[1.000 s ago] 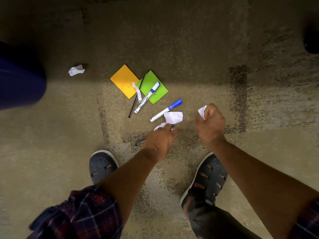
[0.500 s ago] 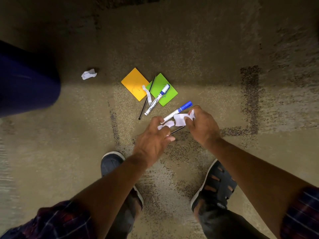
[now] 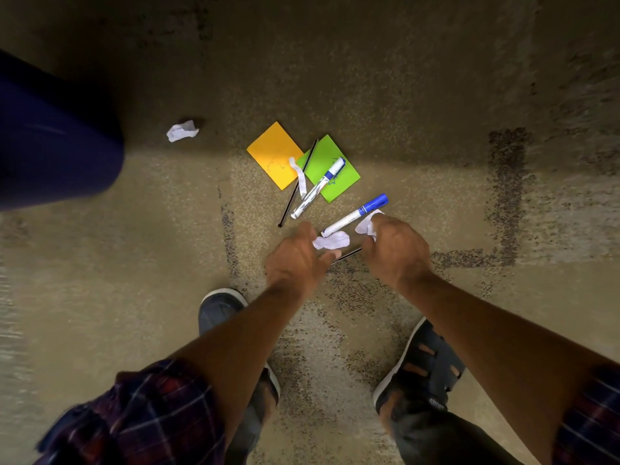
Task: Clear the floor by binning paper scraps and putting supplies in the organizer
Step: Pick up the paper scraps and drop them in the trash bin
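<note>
Two white paper scraps are held just above the carpet (image 3: 436, 162). A crumpled scrap (image 3: 331, 241) is pinched between the thumb and curled fingers of the left hand (image 3: 297, 260). A second scrap (image 3: 367, 224) is gripped in the closed fingers of the right hand (image 3: 396, 250), with only its creased edge showing past the knuckles. Both scraps are held beside the white barrel of a blue-capped marker (image 3: 354, 214), which lies on the floor. A thin black pen (image 3: 347, 255) is partly hidden under the hands.

Farther off, a second marker (image 3: 318, 187) lies across a green note (image 3: 330, 174), beside an orange note (image 3: 273, 152). A black stick (image 3: 298, 184) and a curled paper strip (image 3: 300, 177) lie between the two notes. A third scrap (image 3: 182, 130) lies well apart to the left.

One second earlier a flat white scrap was seen lying on the carpet by the marker's end, and the left hand was only reaching toward it. That scrap is no longer on the floor, and paper is now held in both hands.

A dark blue container (image 3: 50, 146) is seen at the left edge. Only its blurred outer wall shows, so its contents cannot be told.
</note>
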Demonstrator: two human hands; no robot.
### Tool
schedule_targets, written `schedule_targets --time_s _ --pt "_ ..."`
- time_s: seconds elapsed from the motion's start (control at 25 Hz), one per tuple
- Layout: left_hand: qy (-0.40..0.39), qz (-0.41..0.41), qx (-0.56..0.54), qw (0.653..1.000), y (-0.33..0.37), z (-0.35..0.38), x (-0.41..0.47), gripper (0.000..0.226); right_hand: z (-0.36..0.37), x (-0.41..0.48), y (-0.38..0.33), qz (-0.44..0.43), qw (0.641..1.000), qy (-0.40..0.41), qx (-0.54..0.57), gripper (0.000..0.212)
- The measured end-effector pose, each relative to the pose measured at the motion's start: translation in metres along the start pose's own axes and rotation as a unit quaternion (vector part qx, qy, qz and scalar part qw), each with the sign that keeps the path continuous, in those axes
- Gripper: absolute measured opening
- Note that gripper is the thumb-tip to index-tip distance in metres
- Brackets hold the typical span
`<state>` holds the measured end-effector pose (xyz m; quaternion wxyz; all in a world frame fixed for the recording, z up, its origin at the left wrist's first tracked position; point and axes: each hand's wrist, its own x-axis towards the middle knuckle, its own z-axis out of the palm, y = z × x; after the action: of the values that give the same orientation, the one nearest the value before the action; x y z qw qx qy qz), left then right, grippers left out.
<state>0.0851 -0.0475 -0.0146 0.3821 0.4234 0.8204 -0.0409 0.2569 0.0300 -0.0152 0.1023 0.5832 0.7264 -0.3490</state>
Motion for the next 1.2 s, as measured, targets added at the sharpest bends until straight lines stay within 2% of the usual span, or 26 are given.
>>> schedule_targets --time_s 0.08,0.2,0.28,0.4,0.52,0.6,0.64,0.72,0.8,0.96,1.12,1.2 --pt "0.0 -0.026 -0.03 0.999 0.006 0.007 0.0 0.046 -0.008 -0.003 0.006 -0.009 0.999 0.029 0.03 0.026" --pt "0.017 -0.004 -0.051 0.999 0.007 0.007 -0.001 0.031 -0.023 -0.007 0.016 -0.018 0.997 0.069 0.04 0.016" --pt "0.001 0.018 -0.061 0.998 0.005 0.002 -0.003 0.026 -0.034 -0.013 0.021 -0.004 0.994 0.081 0.067 0.015" --pt "-0.023 0.027 -0.141 0.989 -0.003 -0.013 -0.013 0.022 -0.05 -0.022 0.014 0.043 0.985 0.093 0.136 0.019" --pt "-0.002 -0.02 -0.24 0.971 -0.013 -0.037 -0.03 0.027 -0.062 -0.031 -0.013 0.105 0.973 0.085 0.189 0.016" --pt "0.029 -0.076 -0.297 0.951 -0.02 -0.058 -0.041 0.032 -0.07 -0.036 -0.041 0.159 0.941 0.067 0.292 0.013" --pt "0.044 -0.112 -0.34 0.933 -0.024 -0.072 -0.045 0.034 -0.075 -0.039 -0.059 0.182 0.911 0.057 0.365 0.011" --pt "0.063 -0.169 -0.457 0.871 -0.032 -0.104 -0.056 0.033 -0.088 -0.047 -0.099 0.207 0.853 0.04 0.478 0.013" --pt "0.091 -0.173 -0.55 0.812 -0.041 -0.146 -0.068 0.031 -0.103 -0.052 -0.144 0.19 0.824 0.022 0.533 0.01" --pt "0.186 -0.141 -0.627 0.743 -0.068 -0.24 -0.091 0.024 -0.128 -0.063 -0.247 0.125 0.822 -0.003 0.556 0.018" --pt "0.25 -0.152 -0.682 0.67 -0.108 -0.327 -0.108 0.032 -0.143 -0.068 -0.367 0.093 0.814 -0.043 0.571 0.019" --pt "0.275 -0.164 -0.691 0.648 -0.131 -0.362 -0.111 0.033 -0.145 -0.065 -0.421 0.079 0.814 -0.063 0.572 0.02"
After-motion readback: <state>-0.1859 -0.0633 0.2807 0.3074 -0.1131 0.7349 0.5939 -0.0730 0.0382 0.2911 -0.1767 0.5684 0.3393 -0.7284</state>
